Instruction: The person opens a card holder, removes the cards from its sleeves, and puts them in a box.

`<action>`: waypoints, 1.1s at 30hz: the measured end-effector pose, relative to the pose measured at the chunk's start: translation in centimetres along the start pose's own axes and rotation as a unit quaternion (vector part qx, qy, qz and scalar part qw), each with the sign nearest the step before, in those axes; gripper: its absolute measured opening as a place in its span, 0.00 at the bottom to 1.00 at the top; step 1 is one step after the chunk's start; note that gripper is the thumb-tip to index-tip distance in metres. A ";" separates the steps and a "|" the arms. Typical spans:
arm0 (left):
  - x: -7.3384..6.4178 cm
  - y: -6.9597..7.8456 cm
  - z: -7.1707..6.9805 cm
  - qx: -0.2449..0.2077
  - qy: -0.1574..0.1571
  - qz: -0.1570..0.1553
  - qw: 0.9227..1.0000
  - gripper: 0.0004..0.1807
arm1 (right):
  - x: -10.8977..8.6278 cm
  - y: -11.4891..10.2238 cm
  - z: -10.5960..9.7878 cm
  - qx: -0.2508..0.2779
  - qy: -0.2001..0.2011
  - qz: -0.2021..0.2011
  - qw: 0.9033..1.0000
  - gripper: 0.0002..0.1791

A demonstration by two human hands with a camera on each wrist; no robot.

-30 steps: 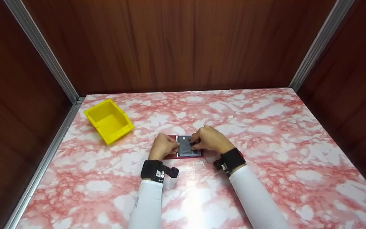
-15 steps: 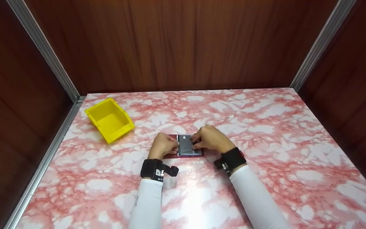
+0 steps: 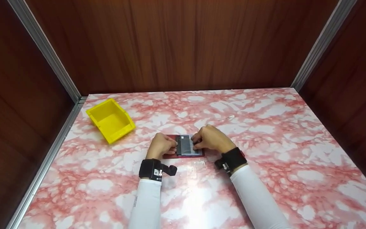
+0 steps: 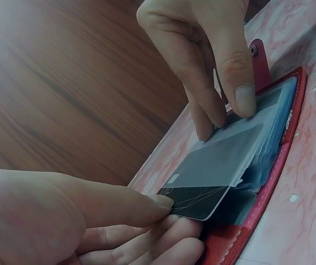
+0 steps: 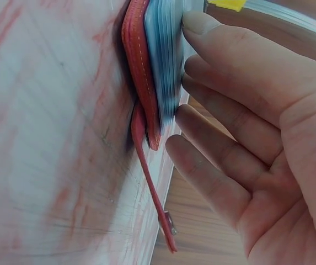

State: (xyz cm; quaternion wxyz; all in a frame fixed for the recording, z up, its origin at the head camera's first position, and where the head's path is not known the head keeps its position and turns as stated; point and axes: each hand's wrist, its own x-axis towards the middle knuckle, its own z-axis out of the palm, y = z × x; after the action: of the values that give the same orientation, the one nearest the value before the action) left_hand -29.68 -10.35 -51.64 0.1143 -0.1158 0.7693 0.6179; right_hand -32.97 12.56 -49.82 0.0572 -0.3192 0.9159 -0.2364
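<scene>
A red card holder (image 3: 170, 156) with stitched edges lies open on the table, its stack of clear plastic sleeves (image 5: 166, 66) on the right half. A dark card (image 4: 199, 203) with fine lines sticks partly out of the top sleeve's left side; the rest shows through the plastic. My left hand (image 3: 161, 144) pinches the card's outer end between thumb and fingers. On the right, my right hand (image 3: 214, 139) grips the top sleeve, thumb and fingertips bent onto its plastic. A snap strap (image 5: 146, 168) extends from the holder's right side.
A yellow bin (image 3: 111, 122) stands at the back left of the red-and-white marbled table (image 3: 265, 152). Brown wood-grain panels (image 3: 183, 47) rise along the back and both sides. Bits of clear plastic (image 3: 199, 163) lie just in front of the holder.
The card has slid leftward in its sleeve, so a wider dark strip shows at the left. My left hand has shifted slightly left with it; the right hand stays almost still.
</scene>
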 end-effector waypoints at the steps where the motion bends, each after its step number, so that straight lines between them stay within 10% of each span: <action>1: 0.0 0.0 0.0 -0.005 -0.002 -0.001 1.000 0.07 | 0.0 0.0 0.0 -0.002 -0.001 0.001 1.000 0.13; 10: -0.1 0.0 0.7 0.016 0.014 0.019 1.000 0.09 | 0.3 -0.1 -0.1 -0.023 0.001 -0.001 1.000 0.13; 22: 0.0 0.0 1.0 0.013 0.020 0.026 0.999 0.09 | 0.3 -0.3 -0.3 -0.033 0.014 -0.114 0.993 0.06; 33: 0.1 0.0 1.4 0.051 0.028 0.027 0.998 0.12 | 0.3 -0.4 0.3 -0.023 0.004 -0.109 0.994 0.04</action>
State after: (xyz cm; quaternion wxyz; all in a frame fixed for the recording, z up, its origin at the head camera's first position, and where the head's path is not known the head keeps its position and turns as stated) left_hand -29.74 -8.97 -51.94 0.0815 -0.1058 0.8054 0.5774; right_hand -32.87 11.97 -49.92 0.0199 -0.4173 0.8811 -0.2217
